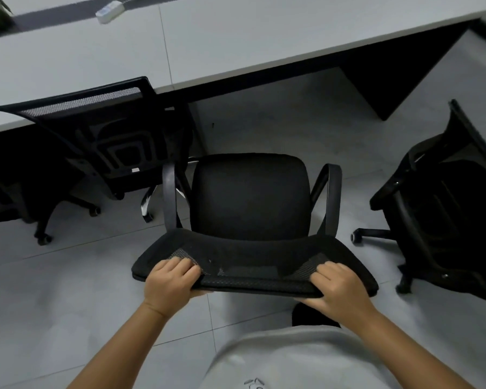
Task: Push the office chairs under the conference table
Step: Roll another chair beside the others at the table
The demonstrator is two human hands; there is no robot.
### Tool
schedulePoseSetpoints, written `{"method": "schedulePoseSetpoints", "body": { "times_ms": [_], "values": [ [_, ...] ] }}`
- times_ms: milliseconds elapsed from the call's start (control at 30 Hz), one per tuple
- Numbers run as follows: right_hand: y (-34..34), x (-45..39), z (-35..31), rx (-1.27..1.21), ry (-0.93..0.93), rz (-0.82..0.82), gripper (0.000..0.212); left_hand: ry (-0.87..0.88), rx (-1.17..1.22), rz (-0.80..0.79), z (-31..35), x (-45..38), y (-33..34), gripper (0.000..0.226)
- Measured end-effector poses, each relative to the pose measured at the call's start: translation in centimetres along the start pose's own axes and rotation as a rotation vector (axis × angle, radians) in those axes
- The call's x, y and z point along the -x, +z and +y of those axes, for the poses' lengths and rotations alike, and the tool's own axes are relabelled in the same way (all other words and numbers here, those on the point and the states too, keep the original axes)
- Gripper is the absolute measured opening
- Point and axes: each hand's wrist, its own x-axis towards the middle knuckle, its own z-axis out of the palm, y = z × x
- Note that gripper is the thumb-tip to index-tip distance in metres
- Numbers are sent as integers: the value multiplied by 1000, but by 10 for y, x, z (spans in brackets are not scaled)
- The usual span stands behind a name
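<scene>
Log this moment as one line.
left hand: grips backrest | right hand: grips backrest | middle chair: short of table

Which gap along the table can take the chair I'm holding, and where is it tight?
Free: the floor under the table straight ahead, bordered by the left chair and the dark table leg. Both hands grip the middle chair. Tight: its left armrest nearly meets the left chair; right chair crowds the right.
</scene>
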Motion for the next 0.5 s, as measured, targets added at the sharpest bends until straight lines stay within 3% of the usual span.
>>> {"method": "schedulePoseSetpoints", "body": {
  "times_ms": [300,500],
  "values": [
    [-21,26,21,64,66,14,60,58,30,50,27,-14,7,40],
    [-20,3,46,58,129,0,34,54,31,60,20,-52,19,42]
  ]
}}
